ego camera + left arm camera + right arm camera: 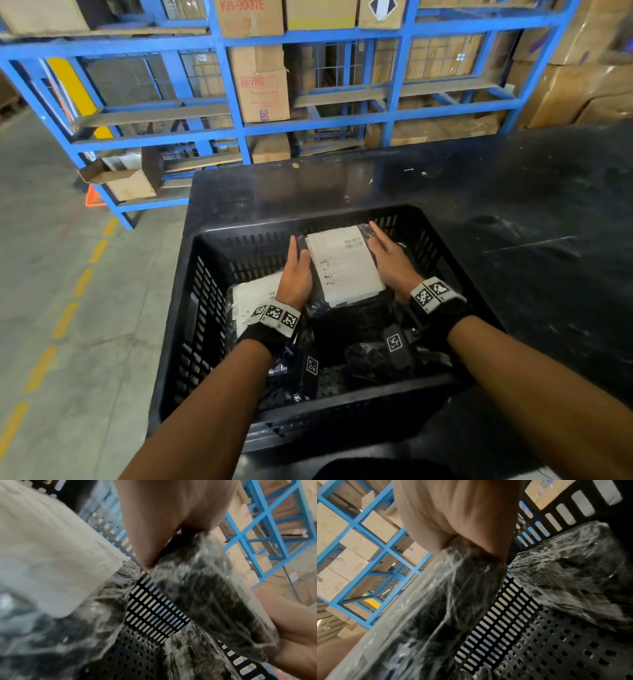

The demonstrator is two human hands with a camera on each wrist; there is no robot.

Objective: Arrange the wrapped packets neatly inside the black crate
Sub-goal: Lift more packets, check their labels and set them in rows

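Observation:
A black perforated crate [342, 397] stands on a black table. Inside it, toward the far wall, I hold a clear-wrapped dark packet with a white label [346, 265] between both hands. My left hand [295, 270] grips its left edge, thumb on the label. My right hand [388, 255] grips its right edge, fingers stretched along it. The left wrist view shows that packet [205, 595] wedged in the left hand [163, 513], above the slotted crate wall [150, 608]. In the right wrist view it [445, 601] runs out from the right hand [453, 513]. A second labelled packet [253, 298] lies at the crate's left.
Another dark wrapped packet [573, 574] lies against the crate's right side. The black table [513, 205] extends to the right and behind. A blue rack [233, 102] with cardboard boxes stands beyond it. Grey floor with a yellow dashed line [65, 318] lies left.

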